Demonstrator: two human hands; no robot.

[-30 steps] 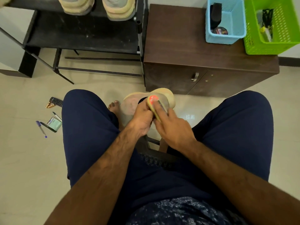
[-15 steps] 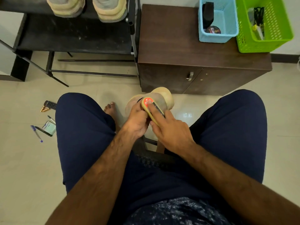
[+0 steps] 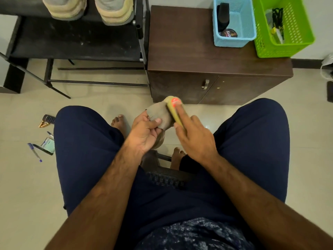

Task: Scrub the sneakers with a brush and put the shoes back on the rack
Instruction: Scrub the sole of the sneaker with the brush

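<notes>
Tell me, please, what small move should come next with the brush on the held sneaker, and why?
Probably draw the brush back along the sneaker in another stroke. The right hand presses it against the shoe's side near the toe, while the left hand grips the shoe, so scrubbing looks unfinished.

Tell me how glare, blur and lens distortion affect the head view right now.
Head view: a small ceiling-light glare spot on the floor tile by the right hand; the brush and sneaker slightly soft; wide-angle bending of the shoe rack and cabinet edges.

even indoor light | floor (image 3: pixel 207 126) glare | wide-angle edge bending | sharp
</notes>
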